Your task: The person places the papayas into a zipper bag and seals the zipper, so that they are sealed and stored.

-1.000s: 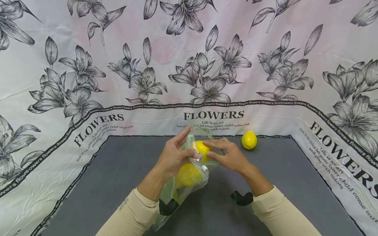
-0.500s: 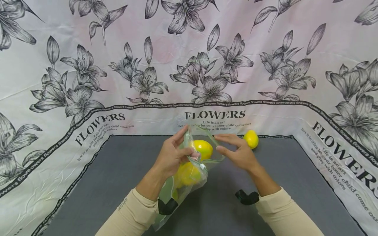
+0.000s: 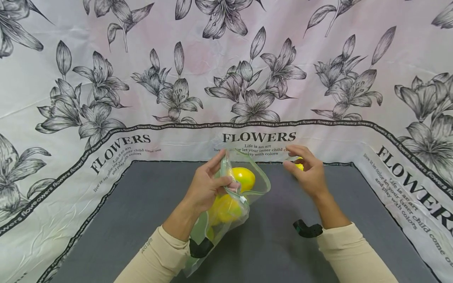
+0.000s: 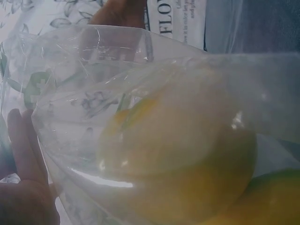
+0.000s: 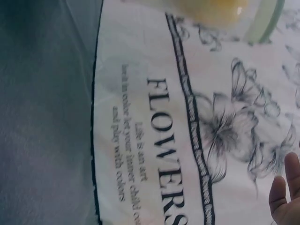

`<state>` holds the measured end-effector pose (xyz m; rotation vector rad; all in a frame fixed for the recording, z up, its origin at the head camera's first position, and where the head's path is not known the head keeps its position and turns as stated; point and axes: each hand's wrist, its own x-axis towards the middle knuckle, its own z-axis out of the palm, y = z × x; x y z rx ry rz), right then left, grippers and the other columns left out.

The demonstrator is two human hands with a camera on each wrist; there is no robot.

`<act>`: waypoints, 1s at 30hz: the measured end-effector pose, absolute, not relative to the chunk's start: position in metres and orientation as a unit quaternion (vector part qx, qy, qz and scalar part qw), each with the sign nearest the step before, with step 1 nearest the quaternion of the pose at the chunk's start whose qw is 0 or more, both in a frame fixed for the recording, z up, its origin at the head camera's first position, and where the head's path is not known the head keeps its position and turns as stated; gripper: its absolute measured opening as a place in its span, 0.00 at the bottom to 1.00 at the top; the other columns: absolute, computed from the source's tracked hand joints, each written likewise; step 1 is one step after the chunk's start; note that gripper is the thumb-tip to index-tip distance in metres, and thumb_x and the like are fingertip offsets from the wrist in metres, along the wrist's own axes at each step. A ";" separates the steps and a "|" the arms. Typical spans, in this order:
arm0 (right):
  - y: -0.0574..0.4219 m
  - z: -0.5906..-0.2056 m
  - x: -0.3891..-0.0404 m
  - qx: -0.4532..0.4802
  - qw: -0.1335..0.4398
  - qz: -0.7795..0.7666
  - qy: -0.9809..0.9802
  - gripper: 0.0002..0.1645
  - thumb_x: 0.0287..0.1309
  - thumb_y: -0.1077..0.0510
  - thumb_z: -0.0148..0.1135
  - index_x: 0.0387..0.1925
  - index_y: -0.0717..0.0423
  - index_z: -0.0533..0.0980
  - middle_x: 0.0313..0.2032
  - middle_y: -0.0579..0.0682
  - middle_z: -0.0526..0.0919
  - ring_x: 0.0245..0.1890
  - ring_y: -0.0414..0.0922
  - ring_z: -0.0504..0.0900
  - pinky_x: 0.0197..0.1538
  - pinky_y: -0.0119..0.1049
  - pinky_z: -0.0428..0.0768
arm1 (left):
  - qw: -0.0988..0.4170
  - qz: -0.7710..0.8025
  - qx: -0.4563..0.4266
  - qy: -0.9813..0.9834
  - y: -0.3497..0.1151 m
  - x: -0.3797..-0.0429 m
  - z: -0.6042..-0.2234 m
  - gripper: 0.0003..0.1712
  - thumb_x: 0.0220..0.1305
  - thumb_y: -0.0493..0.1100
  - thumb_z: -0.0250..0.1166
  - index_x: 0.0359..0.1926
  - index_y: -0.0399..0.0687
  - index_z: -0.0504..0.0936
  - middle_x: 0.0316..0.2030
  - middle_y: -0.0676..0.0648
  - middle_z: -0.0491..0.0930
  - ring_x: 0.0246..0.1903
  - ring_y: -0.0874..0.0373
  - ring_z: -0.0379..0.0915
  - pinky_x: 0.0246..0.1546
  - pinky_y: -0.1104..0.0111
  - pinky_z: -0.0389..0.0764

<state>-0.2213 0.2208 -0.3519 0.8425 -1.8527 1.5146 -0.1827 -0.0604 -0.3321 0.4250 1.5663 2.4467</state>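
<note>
My left hand (image 3: 205,186) pinches the rim of a clear zip bag (image 3: 236,225) with a pale green edge and a white slider (image 3: 243,199). Just inside the bag's mouth sits a glossy yellow lemon-like fruit (image 3: 245,179); more yellow fruit (image 3: 228,208) shows lower down through the plastic. Up close, the left wrist view has a fruit (image 4: 187,183) behind the film and the left fingers (image 4: 26,154) beside it. My right hand (image 3: 311,175), thumb and fingers apart and curved, overlaps another yellow fruit (image 3: 299,164) at the back right, partly hiding it.
A dark grey tabletop (image 3: 148,204) lies below, bordered by a white flower-printed cloth (image 3: 177,143) that rises behind and at both sides. Each wrist carries a black camera mount (image 3: 307,229).
My right hand has left the fruit in the bag's mouth and moved right and back to the separate fruit. The left hand still holds the bag in about the same place.
</note>
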 end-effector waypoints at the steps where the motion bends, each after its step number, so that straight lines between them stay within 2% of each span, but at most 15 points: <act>1: 0.223 -0.352 -0.222 0.305 0.302 0.573 -0.699 0.26 0.48 0.83 0.59 0.53 0.78 0.73 0.52 0.67 0.74 0.47 0.51 0.73 0.43 0.34 0.74 | 0.103 0.829 0.145 0.531 -0.060 -0.183 -0.332 0.48 0.59 0.19 0.59 0.75 0.52 0.54 0.71 0.52 0.57 0.27 0.51 0.83 0.31 0.62 0.86; 9: 0.241 -0.366 -0.236 0.186 0.319 0.583 -0.724 0.26 0.56 0.74 0.61 0.59 0.72 0.71 0.57 0.60 0.71 0.50 0.57 0.70 0.44 0.30 0.72 | 0.106 0.826 0.147 0.534 -0.060 -0.183 -0.333 0.49 0.59 0.20 0.60 0.76 0.49 0.51 0.71 0.51 0.55 0.27 0.52 0.83 0.32 0.63 0.86; 14: 0.260 -0.391 -0.263 0.109 0.345 0.564 -0.743 0.30 0.58 0.64 0.66 0.63 0.56 0.73 0.59 0.53 0.70 0.50 0.52 0.70 0.43 0.29 0.73 | 0.104 0.826 0.144 0.534 -0.061 -0.183 -0.333 0.49 0.59 0.20 0.60 0.75 0.51 0.53 0.71 0.52 0.55 0.27 0.51 0.83 0.32 0.63 0.86; 18: 0.273 -0.409 -0.281 0.029 0.338 0.549 -0.764 0.34 0.59 0.51 0.67 0.67 0.45 0.70 0.63 0.48 0.65 0.53 0.52 0.69 0.47 0.37 0.72 | 0.101 0.827 0.143 0.534 -0.061 -0.184 -0.332 0.48 0.59 0.20 0.60 0.75 0.52 0.54 0.71 0.52 0.57 0.26 0.51 0.83 0.32 0.63 0.86; 21: 0.278 -0.421 -0.289 -0.029 0.322 0.534 -0.781 0.38 0.60 0.45 0.65 0.70 0.44 0.66 0.65 0.52 0.61 0.55 0.56 0.67 0.50 0.47 0.71 | 0.099 0.827 0.141 0.535 -0.062 -0.183 -0.332 0.48 0.59 0.20 0.60 0.75 0.52 0.55 0.71 0.53 0.57 0.26 0.51 0.83 0.31 0.64 0.86; 24: 0.281 -0.434 -0.297 -0.073 0.304 0.520 -0.795 0.41 0.60 0.44 0.64 0.71 0.46 0.62 0.65 0.58 0.59 0.54 0.61 0.67 0.52 0.55 0.70 | 0.100 0.827 0.141 0.536 -0.063 -0.183 -0.331 0.48 0.59 0.20 0.60 0.75 0.52 0.54 0.71 0.53 0.56 0.26 0.52 0.83 0.30 0.65 0.86; 27: 0.284 -0.448 -0.304 -0.105 0.283 0.501 -0.811 0.43 0.59 0.42 0.64 0.73 0.47 0.60 0.66 0.61 0.58 0.54 0.63 0.67 0.53 0.56 0.71 | 0.100 0.827 0.142 0.535 -0.063 -0.182 -0.331 0.48 0.59 0.20 0.60 0.75 0.51 0.53 0.72 0.53 0.54 0.26 0.52 0.83 0.29 0.66 0.85; 30: 0.286 -0.459 -0.310 -0.135 0.252 0.489 -0.824 0.47 0.59 0.38 0.62 0.74 0.45 0.56 0.67 0.62 0.56 0.58 0.62 0.64 0.57 0.57 0.68 | 0.101 0.827 0.141 0.534 -0.064 -0.182 -0.330 0.48 0.59 0.20 0.60 0.75 0.52 0.54 0.71 0.53 0.55 0.26 0.52 0.83 0.29 0.65 0.85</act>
